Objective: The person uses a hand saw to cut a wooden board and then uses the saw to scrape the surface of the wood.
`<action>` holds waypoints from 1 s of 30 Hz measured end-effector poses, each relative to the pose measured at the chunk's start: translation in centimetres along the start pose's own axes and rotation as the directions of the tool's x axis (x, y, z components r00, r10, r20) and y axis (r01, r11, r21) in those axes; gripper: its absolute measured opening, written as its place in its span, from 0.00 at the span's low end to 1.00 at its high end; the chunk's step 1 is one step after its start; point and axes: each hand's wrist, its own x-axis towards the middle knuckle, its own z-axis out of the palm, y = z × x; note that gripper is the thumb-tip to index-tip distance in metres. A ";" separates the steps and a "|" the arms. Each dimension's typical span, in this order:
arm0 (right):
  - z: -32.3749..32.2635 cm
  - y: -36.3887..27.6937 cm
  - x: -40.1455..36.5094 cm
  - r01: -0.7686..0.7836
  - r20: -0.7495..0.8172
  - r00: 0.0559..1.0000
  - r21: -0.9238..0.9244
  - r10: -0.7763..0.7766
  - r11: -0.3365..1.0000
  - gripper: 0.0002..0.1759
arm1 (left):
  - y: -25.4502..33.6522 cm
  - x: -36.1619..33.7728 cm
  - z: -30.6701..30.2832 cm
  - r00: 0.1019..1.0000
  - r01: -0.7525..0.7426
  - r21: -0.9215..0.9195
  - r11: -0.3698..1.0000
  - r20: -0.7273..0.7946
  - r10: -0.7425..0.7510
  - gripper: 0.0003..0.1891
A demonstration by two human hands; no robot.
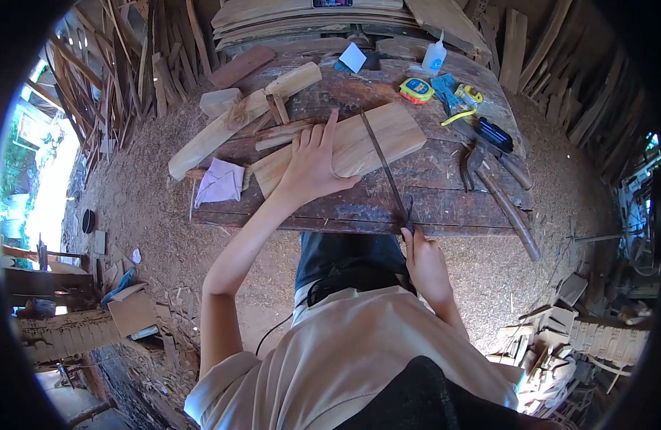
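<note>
A pale wooden board (388,136) lies slantwise on the dark workbench (445,208). My left hand (316,161) presses on the board with its fingers spread. My right hand (425,265) is closed round the dark handle of a handsaw (382,156) at the bench's front edge. The saw's narrow blade lies across the board, to the right of my left hand. Behind my left hand are a long pale wood piece (237,122) and smaller sticks (280,135). A folded lilac cloth (220,179) is beside the board's left end.
At the right of the bench are a yellow tape measure (416,89), a glue bottle (434,56), a black object (494,134) and a hammer (506,201). Stacked planks (316,21) stand behind the bench. Wood scraps lean on both sides.
</note>
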 end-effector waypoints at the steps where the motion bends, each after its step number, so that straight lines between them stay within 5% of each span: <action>1: -0.1 0.4 -0.2 -0.005 0.012 1.000 0.014 0.005 1.000 0.20 | 0.0 -0.1 0.0 1.000 0.013 -0.012 1.000 0.003 -0.013 0.66; 18: -0.2 0.4 0.3 0.049 -0.020 0.999 0.019 -0.049 0.999 0.21 | 0.1 -0.2 -0.1 1.000 0.031 -0.013 0.999 0.005 -0.031 0.67; 24: -1.6 0.9 -2.2 -0.074 0.055 0.996 0.045 0.072 0.996 0.19 | 0.0 0.0 0.3 1.000 0.019 0.001 1.000 0.002 -0.019 0.68; 30: 0.1 -0.5 0.8 0.016 -0.025 1.000 0.002 -0.016 1.000 0.20 | 0.1 -0.1 0.0 1.000 0.025 0.011 1.000 0.000 -0.025 0.68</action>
